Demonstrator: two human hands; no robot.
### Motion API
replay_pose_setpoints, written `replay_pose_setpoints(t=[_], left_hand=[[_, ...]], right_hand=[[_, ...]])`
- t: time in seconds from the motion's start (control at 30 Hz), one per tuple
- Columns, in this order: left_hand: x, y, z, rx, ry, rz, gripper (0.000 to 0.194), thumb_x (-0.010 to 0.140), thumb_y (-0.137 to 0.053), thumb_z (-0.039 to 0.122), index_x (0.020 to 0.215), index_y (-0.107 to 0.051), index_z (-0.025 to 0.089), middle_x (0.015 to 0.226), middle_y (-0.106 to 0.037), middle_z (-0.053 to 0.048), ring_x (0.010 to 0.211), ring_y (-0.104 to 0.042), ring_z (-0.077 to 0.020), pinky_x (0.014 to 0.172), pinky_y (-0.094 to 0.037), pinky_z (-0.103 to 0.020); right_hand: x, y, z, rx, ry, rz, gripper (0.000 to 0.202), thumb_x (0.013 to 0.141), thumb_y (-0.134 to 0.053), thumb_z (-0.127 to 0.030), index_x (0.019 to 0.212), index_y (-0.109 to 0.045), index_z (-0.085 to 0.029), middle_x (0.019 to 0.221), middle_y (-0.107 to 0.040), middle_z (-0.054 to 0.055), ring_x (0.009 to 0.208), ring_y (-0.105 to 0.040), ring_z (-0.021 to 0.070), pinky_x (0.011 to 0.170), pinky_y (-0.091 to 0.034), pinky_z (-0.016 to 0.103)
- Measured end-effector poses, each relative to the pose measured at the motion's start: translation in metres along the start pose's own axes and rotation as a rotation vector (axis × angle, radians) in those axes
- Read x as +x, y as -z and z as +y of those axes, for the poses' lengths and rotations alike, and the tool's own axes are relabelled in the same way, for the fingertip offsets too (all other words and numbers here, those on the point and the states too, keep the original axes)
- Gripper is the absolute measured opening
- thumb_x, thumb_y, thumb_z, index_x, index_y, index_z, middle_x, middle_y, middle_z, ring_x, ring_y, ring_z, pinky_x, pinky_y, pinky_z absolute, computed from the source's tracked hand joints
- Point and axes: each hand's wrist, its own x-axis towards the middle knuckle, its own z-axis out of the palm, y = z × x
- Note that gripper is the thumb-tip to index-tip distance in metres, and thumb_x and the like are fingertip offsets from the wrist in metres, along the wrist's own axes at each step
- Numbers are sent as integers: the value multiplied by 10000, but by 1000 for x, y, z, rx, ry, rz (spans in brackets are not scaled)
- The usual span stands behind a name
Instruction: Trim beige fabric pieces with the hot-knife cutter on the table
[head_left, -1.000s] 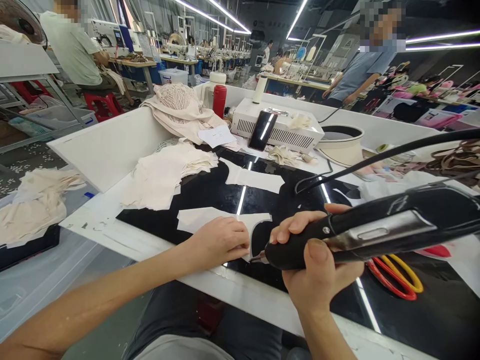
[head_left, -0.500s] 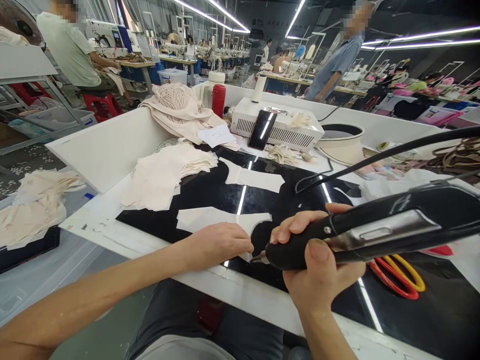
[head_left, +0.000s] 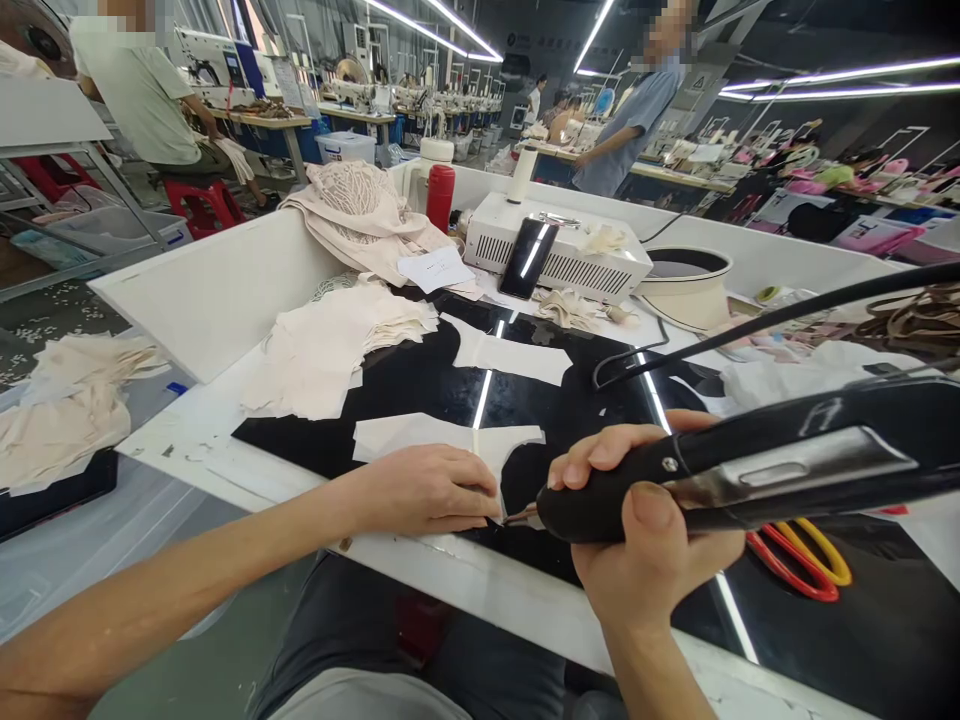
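Note:
My left hand (head_left: 431, 490) lies on the near part of a cream fabric piece (head_left: 409, 435), its fingers together and partly hidden underneath. My right hand (head_left: 652, 540) is wrapped round a black handheld tool (head_left: 735, 460) with a metal lever and a thick cable. The tool's narrow metal tip meets the fabric edge beside my left fingertips. Farther back on the black glossy surface (head_left: 405, 380) lies a second cut piece (head_left: 517, 358). A stack of cream pieces (head_left: 307, 350) stands to the left.
Scissors with red and yellow handles (head_left: 802, 565) lie right of my right hand. Behind are a phone (head_left: 529, 258), a white vented box (head_left: 480, 240), a red bottle (head_left: 440, 198) and a round container (head_left: 686, 285). One person sits at left; another stands behind.
My right hand and the tool have shifted slightly right. My left hand has moved slightly left, its fingers lying flatter. The standing person in the background has moved left.

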Motion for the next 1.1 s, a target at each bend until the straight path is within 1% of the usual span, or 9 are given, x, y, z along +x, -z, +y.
replay_pose_setpoints(t=[0.2, 0.47, 0.67, 0.77, 0.93, 1.1], left_hand=[[1, -1, 0, -1, -10, 15, 190, 1068, -567, 231, 1157, -724, 170, 1146, -727, -84, 1038, -689, -208, 947, -533, -325], [0, 1, 1, -27, 10, 5, 174, 1059, -589, 225, 1167, -721, 189, 1157, -729, -83, 1043, -688, -204, 960, -524, -318], [0, 0, 0, -39, 3, 11, 185, 1065, -573, 224, 1162, -722, 173, 1148, -727, -84, 1038, -685, -212, 943, -525, -332], [1, 1, 1, -48, 7, 10, 187, 1067, -569, 218, 1171, -718, 174, 1145, -729, -86, 1035, -684, -205, 940, -523, -324], [1, 2, 2, -40, 15, 9, 171, 1061, -579, 205, 1157, -717, 179, 1150, -730, -81, 1046, -686, -202, 954, -514, -318], [0, 2, 1, -31, 12, 0, 175, 1065, -571, 212, 1154, -718, 180, 1153, -731, -78, 1054, -687, -202, 964, -512, -320]], right_hand=[[0, 0, -1, 3, -18, 1, 385, 841, -823, -264, 1164, -617, -247, 793, -655, -41, 581, -617, 153, 507, -559, 291], [0, 1, 0, 7, -8, 1, 388, 840, -829, -268, 1163, -618, -239, 788, -657, -33, 576, -619, 156, 504, -559, 297], [4, -3, -2, 9, 1, 56, 395, 809, -850, -293, 1140, -639, -244, 758, -653, -39, 551, -599, 156, 466, -533, 285], [5, -3, -1, -13, 18, 72, 389, 807, -854, -308, 1130, -646, -247, 753, -651, -42, 540, -593, 156, 473, -533, 296], [4, -2, 2, -9, 5, 48, 381, 834, -825, -276, 1152, -618, -243, 781, -659, -39, 565, -609, 155, 502, -542, 299], [1, -3, 4, -35, 0, 34, 380, 854, -807, -290, 1170, -600, -245, 786, -648, -42, 573, -608, 153, 509, -539, 300]])
